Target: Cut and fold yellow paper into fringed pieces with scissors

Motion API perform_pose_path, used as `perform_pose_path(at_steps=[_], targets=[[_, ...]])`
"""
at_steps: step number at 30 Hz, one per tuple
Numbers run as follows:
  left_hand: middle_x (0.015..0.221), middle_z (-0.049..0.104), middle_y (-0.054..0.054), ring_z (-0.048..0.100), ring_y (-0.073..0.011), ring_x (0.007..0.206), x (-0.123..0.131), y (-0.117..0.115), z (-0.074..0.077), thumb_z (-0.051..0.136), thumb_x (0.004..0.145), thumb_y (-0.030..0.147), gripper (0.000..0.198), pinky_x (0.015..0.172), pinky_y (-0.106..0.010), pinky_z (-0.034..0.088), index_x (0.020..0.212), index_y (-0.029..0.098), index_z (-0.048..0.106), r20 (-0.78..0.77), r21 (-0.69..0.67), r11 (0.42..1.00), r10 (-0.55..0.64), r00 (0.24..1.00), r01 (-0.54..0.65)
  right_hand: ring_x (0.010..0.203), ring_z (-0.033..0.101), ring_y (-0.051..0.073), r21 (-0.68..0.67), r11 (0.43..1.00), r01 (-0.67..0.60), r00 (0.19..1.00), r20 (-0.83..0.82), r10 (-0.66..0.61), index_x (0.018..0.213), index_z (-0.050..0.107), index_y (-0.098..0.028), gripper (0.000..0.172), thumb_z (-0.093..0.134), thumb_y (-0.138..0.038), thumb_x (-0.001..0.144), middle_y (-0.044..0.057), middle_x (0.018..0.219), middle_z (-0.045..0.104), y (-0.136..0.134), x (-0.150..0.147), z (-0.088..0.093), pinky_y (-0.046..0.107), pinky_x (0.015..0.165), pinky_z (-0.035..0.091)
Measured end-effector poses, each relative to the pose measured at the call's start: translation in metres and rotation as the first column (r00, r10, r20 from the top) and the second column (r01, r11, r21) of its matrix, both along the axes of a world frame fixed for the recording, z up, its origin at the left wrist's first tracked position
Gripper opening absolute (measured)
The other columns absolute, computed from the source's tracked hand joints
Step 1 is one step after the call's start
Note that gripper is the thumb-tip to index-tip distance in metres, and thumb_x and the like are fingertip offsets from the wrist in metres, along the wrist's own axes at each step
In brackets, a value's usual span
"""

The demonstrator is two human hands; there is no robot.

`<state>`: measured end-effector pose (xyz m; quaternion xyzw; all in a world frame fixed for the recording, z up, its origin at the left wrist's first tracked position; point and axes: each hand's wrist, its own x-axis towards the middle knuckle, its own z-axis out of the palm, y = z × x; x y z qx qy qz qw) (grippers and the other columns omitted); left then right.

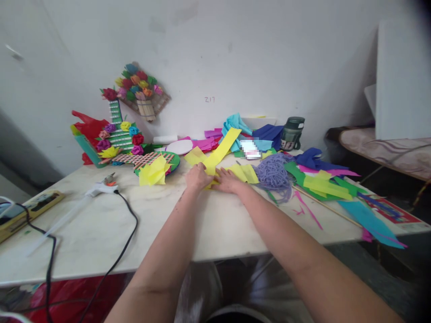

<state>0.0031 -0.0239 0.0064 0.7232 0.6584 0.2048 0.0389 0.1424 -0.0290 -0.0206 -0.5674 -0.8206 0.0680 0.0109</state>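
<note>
Both hands rest on the table over a small piece of yellow crepe paper point(213, 183). My left hand point(198, 177) has its fingers curled onto the paper's left side. Flat on the right side lies my right hand point(229, 180), its fingers stretched out and a little apart. Part of the paper is hidden under the fingers. Just beyond the hands lies a long yellow paper strip point(224, 148), and another yellow piece point(245, 172) sits beside my right hand. A crumpled yellow paper piece point(153, 171) lies to the left.
A hot glue gun point(103, 187) with a black cord lies left, near a power strip point(43, 204). Behind it stands a flower-decorated stick model point(121, 139). A phone point(251, 149), purple yarn point(274, 172), a dark bottle point(292, 133), a thin stick point(326, 206) and coloured paper lie right.
</note>
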Motion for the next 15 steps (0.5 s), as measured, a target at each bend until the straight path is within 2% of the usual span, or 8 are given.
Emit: perform_pose_path(at_steps=[6,12,15], targets=[[0.104,0.059,-0.008,0.055,-0.0226,0.095,-0.0033,0.0026,-0.0018,0.056,0.068,0.033,0.038,0.075,-0.031,0.041,0.104,0.023,0.049,0.056,-0.011,0.998,0.062,0.997,-0.061,0.132,0.000,0.028,-0.017,1.000,0.000,0.999,-0.032,-0.001,0.136,0.019,-0.035,0.078,0.017,-0.076,0.070,0.000,0.146,0.007,0.0007,0.0007,-0.0010,0.046,0.103,0.003],[0.100,0.061,-0.008,0.056,-0.0246,0.093,-0.0055,-0.0002,0.0014,0.053,0.067,0.025,0.040,0.072,-0.033,0.041,0.106,0.025,0.047,0.114,0.002,0.996,0.091,0.989,-0.092,0.132,0.000,0.028,-0.017,1.000,0.008,0.999,-0.041,-0.009,0.136,0.019,-0.036,0.078,0.018,-0.076,0.069,0.000,0.147,0.007,0.0012,0.0006,-0.0013,0.045,0.103,0.002],[0.100,0.061,-0.006,0.056,-0.0236,0.093,-0.0088,0.0009,0.0020,0.054,0.065,0.022,0.042,0.072,-0.031,0.041,0.105,0.025,0.047,0.196,0.002,0.996,0.086,0.977,-0.088,0.132,0.000,0.028,-0.011,1.000,0.003,0.999,-0.039,-0.003,0.136,0.020,-0.036,0.078,0.017,-0.076,0.069,0.000,0.146,0.007,0.0019,0.0003,-0.0017,0.045,0.103,0.002]])
